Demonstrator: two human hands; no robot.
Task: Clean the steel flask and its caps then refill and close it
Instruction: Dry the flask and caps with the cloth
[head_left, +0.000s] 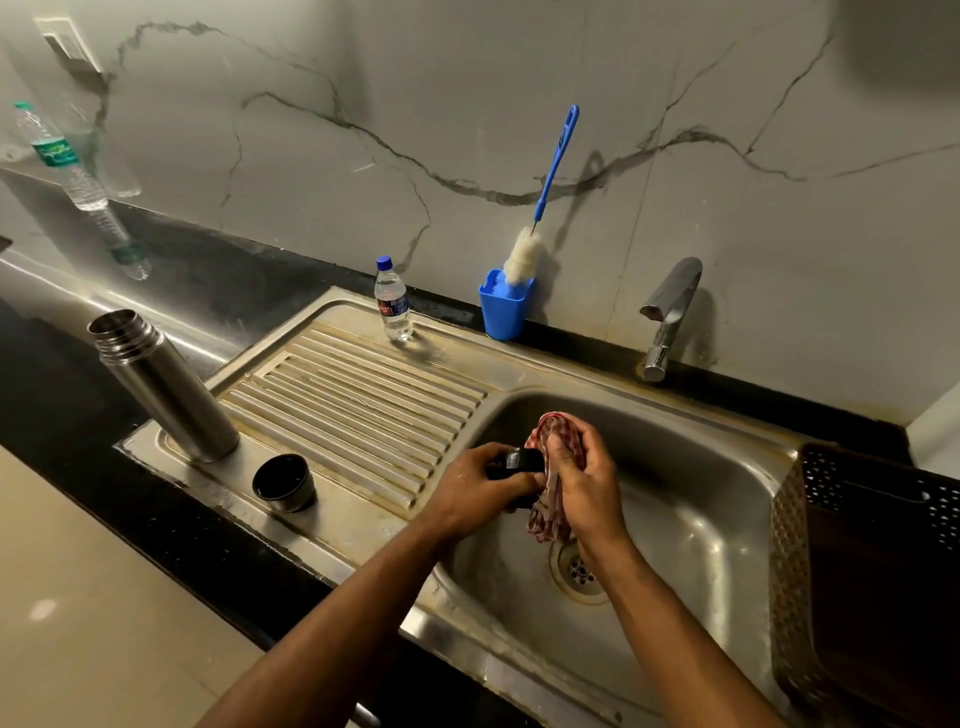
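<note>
The steel flask (163, 387) stands uncapped at the left end of the sink's drainboard (363, 400). Its steel cup cap (284, 483) sits mouth-up just right of it. Over the sink basin (691, 499), my left hand (475, 488) grips a small black inner cap (519, 462). My right hand (584, 478) holds a red-and-white checked cloth (550, 499) bunched against that cap. Most of the cap is hidden by fingers and cloth.
A small water bottle (393, 301) with a blue lid stands at the back of the drainboard. A blue holder (503, 309) with a bottle brush (545, 197) leans on the wall. The tap (670, 312) is at the back right, a perforated basket (862, 571) at the right, a large bottle (62, 156) far left.
</note>
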